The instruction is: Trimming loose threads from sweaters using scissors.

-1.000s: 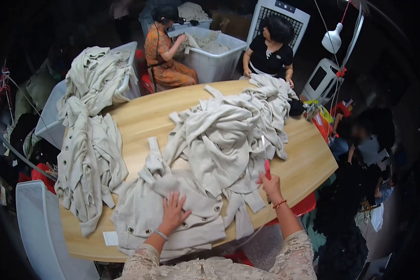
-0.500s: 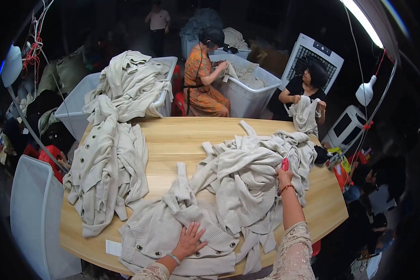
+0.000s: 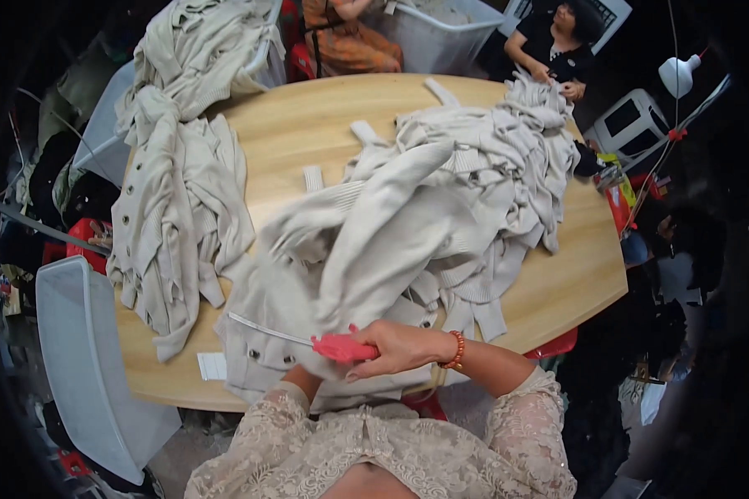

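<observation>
My right hand (image 3: 398, 346) is closed around the red handle of a thin rod-like tool (image 3: 341, 346). The pale rod points left across a beige knit cardigan (image 3: 258, 337) with dark buttons, spread at the table's near edge. Raised, motion-blurred beige knit (image 3: 383, 237) bulges up in front of me. My left forearm (image 3: 303, 382) runs in under this knit, and the left hand itself is hidden by it. A heap of beige knitwear (image 3: 508, 158) lies beyond, on the right half of the table.
More buttoned cardigans (image 3: 171, 200) hang over the wooden table's (image 3: 283, 125) left side from a full tub. An upright pale bin (image 3: 66, 333) stands at left. Across the table, a seated person (image 3: 558, 50) handles knitwear at its far right. A small white card (image 3: 212, 366) lies near the front edge.
The red-handled tool in my right hand has come from the far heap back toward me. Knit fabric has been lifted, and my left hand, earlier flat on the cardigan, is now covered. The view has tilted down.
</observation>
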`<state>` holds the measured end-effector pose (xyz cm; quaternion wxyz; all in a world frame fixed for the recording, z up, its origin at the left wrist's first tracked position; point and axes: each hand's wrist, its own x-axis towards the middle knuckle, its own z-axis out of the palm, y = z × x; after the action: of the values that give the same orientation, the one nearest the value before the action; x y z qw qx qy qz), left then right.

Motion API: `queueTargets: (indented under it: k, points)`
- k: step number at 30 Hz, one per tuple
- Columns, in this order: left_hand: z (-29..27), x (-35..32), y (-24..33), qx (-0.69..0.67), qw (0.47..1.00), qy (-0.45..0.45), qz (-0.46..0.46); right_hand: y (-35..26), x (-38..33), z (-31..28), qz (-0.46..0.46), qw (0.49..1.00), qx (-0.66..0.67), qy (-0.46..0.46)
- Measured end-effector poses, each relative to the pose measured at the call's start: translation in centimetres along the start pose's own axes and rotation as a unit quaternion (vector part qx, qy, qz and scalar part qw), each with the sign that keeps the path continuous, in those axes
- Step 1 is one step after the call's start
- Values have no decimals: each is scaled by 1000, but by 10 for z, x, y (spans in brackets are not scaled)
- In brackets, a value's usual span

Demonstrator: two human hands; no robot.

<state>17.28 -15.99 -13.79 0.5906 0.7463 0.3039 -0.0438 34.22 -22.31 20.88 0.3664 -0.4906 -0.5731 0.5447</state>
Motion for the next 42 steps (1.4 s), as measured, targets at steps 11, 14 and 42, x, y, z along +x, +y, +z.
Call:
queueTargets:
  k: [11,14,42]
  points:
    - [16,-56,87,61,986,58,141,77,-47,-18,176,902,-121,376]
    - [-6,-61,108,91,976,95,176,71,-23,-7,179,895,-193,359]
    - [-131,-67,137,322,865,307,232,141,-320,77,354,757,-67,545]
